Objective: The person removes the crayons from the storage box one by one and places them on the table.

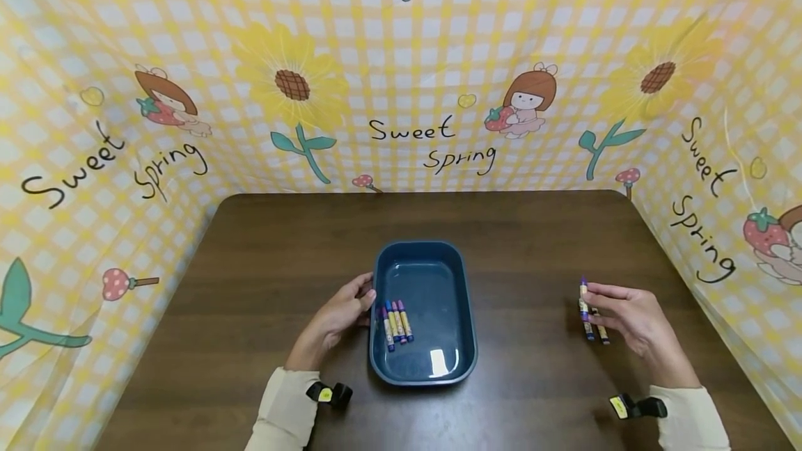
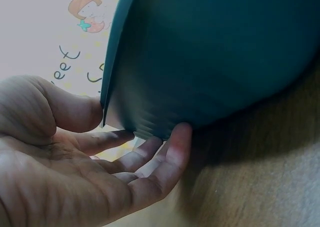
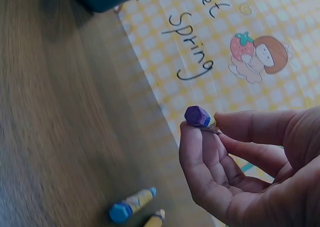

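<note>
At the left side of a dark blue plastic tray, my left hand grips the rim. The left wrist view shows the thumb against the tray's edge and the fingers bent at its outer wall. Several crayons with yellowish wrappers lie side by side in the tray's left part. Out to the right, my right hand pinches a purple crayon between thumb and fingertips, above the table. Below that hand lie a blue crayon and another crayon, partly cut off in the right wrist view.
The brown wooden table reaches back to a yellow checked cloth that hangs behind and at both sides. Bare tabletop lies between the tray and my right hand. A black wrist strap sits on each forearm.
</note>
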### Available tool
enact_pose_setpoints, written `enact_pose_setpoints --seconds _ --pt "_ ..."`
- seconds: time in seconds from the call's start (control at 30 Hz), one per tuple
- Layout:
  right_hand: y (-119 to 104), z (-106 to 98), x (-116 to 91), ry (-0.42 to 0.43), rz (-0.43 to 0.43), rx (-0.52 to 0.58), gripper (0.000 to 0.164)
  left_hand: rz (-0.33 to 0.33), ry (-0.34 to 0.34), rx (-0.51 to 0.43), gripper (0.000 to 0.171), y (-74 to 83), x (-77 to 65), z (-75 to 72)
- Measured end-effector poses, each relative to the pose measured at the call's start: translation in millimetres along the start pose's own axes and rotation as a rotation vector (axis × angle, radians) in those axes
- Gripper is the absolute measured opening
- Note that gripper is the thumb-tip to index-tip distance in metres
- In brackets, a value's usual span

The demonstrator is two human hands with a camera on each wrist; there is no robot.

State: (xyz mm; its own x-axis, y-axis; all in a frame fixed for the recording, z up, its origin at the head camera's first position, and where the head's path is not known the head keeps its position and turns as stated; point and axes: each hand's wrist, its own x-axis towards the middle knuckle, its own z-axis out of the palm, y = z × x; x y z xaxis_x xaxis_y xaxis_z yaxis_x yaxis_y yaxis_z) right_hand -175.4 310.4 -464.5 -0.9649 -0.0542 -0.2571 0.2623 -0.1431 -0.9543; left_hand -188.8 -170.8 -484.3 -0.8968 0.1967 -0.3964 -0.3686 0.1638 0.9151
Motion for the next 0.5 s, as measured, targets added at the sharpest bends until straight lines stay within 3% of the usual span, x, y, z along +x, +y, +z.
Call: enact_pose_setpoints --seconds 0.5 --pt "6.6 -27.7 -4.1 0.039 0.045 0.028 0.033 -0.011 -0.012 -0.003 0.05 -0.8 1.8 -0.9"
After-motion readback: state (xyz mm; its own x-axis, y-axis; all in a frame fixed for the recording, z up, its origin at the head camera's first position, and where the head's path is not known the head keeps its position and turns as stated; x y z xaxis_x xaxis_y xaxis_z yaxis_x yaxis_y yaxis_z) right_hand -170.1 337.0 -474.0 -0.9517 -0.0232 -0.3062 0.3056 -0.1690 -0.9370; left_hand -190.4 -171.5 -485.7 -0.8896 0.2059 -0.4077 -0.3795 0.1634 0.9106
